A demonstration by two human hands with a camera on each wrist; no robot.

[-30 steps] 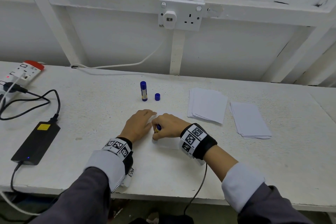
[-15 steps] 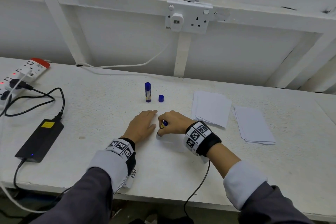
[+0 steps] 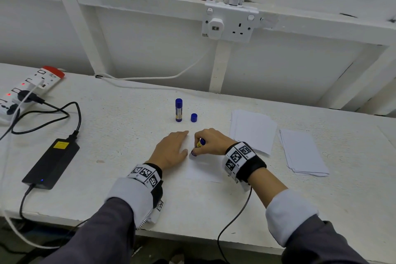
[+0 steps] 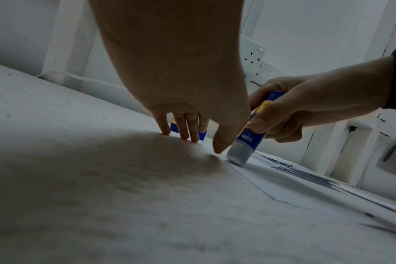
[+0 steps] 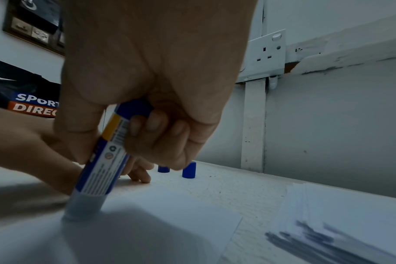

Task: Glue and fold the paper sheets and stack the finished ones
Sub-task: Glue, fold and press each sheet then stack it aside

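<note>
head view: sheet (image 3: 203,169) half under hands

glue stick (image 4: 251,135): "xioa"-looking word, upside down, can't really make it out
dark bag (image 5: 23,92): "SPORT" over "DIREC", cut off by the hand, plus a white swoosh logo

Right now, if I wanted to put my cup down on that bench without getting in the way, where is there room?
Free: the table between the black power adapter and the left hand, and the front strip below the right paper stack. Crowded: the middle, where the right hand rubs a glue stick on a sheet, and the far left, with cables.
</note>
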